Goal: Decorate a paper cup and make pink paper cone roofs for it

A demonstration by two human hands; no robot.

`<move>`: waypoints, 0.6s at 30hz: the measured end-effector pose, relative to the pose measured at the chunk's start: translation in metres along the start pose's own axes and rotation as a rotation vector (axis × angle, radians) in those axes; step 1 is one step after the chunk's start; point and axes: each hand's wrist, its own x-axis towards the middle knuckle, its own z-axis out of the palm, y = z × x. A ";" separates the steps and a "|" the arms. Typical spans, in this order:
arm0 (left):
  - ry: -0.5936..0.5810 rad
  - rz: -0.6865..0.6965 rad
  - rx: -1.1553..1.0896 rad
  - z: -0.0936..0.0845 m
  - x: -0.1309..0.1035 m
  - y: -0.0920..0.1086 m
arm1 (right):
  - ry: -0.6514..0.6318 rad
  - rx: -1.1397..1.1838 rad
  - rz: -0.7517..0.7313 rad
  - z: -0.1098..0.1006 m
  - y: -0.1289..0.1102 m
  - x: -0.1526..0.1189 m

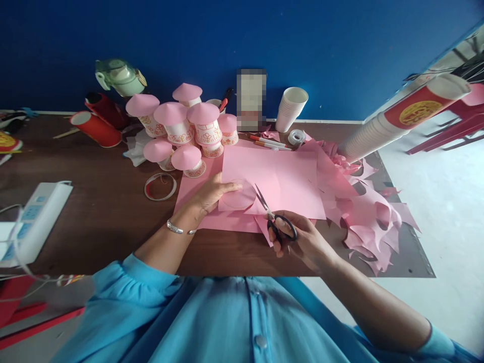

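My left hand [214, 192] pinches the left edge of a pink paper sheet [291, 176], thumb on top, close to a circle outline [237, 195] drawn on it. In my right hand [298, 234] is a pair of scissors [265, 203] with black handles, fingers through the loops. The blades are slightly apart at the right side of the outline, where the paper looks partly cut. More pink paper [212, 222] lies beneath. Beyond my left hand stand several decorated paper cups with pink cone roofs [172, 115].
Pink paper scraps [372, 222] spread over the table's right end. A long cup stack [408, 116] leans there. Markers [272, 144], a tape roll [297, 136] and a white cup stack [292, 108] sit at the back. A power strip [41, 222] lies left, near a wire ring [160, 186].
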 end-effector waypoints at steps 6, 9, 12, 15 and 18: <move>0.110 -0.111 0.072 -0.006 0.001 -0.002 | -0.006 -0.162 0.104 -0.014 -0.021 -0.025; 0.071 -0.134 0.036 -0.005 0.000 -0.002 | -0.001 -0.223 0.092 -0.023 -0.032 -0.024; 0.013 -0.145 -0.021 -0.006 -0.001 -0.003 | -0.028 -0.230 0.102 -0.030 -0.039 -0.016; -0.046 -0.119 -0.072 -0.008 -0.001 -0.006 | -0.070 -0.220 0.135 -0.032 -0.041 -0.007; -0.053 -0.099 -0.097 -0.011 0.001 -0.009 | -0.092 -0.212 0.139 -0.031 -0.040 -0.002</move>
